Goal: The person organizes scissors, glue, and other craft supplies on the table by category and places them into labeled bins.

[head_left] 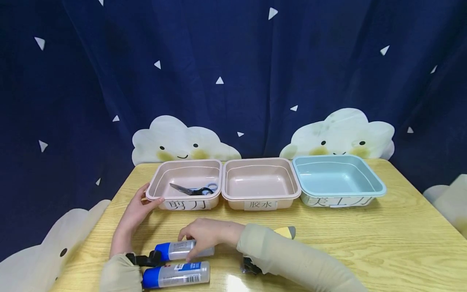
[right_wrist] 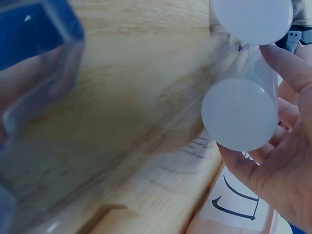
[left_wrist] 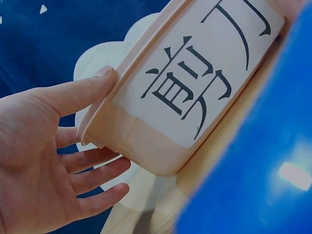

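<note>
head cam first: we've got two clear glue bottles with blue caps lying on the wooden table [head_left: 401, 239], side by side, caps to the left. our right hand [head_left: 206, 236] is on the farther bottle [head_left: 178, 248], thumb on one side and fingers curled round the other, so yeah, that's a proper grip. the bottle is lying down in front of the left bin. the nearer bottle [head_left: 184, 275] lies just beside it, label facing up.

our left hand [head_left: 140, 207] is up at the near left corner of the left bin [head_left: 189, 174]. from the left wrist cam, the thumb rests on the rim and the other fingers are fanned out pretty straight along the side and underneath, touching it rather than wrapped round it.

inside that bin we can see black-handled scissors [head_left: 189, 190] plus some light blue handles [head_left: 213, 187] behind them. next along, in a row, come a pink middle bin [head_left: 260, 178] and a light blue bin [head_left: 337, 178], all with paper labels on the front. something yellow and grey [head_left: 285, 232] pokes out behind our right sleeve [head_left: 292, 255], but most of it's hidden so we can't tell what it is.
</note>
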Demonstrator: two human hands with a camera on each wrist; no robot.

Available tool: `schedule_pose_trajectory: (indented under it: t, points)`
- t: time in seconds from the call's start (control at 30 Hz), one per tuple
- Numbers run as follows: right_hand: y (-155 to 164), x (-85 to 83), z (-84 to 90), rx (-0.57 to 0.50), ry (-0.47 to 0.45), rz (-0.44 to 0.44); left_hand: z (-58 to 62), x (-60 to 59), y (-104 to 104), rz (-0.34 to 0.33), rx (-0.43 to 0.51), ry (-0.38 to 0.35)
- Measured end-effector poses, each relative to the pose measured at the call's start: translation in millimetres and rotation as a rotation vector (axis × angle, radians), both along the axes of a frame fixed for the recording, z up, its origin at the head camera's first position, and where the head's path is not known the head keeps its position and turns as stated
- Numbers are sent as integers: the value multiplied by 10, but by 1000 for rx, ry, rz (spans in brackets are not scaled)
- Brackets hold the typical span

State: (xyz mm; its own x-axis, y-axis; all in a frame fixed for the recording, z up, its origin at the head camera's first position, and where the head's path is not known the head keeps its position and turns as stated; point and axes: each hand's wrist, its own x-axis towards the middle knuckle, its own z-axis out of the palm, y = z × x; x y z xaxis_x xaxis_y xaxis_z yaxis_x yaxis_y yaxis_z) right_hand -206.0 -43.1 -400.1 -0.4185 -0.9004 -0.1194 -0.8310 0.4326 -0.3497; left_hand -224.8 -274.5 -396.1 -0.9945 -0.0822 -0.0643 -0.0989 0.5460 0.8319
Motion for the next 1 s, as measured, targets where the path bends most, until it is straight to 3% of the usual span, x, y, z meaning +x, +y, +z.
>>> schedule_pose_trajectory:
  t: [0.3, 0.6, 1.0]
  points:
    - [28, -17, 29, -7, -7, -2, 25, 9, 12, 9, 24, -26]
    - [182, -62, 58, -38, -10, -60, 2, -11, 3, 13, 20, -25]
    - [516, -123, 295, -75, 39, -88, 8, -4, 3, 9, 18, -25]
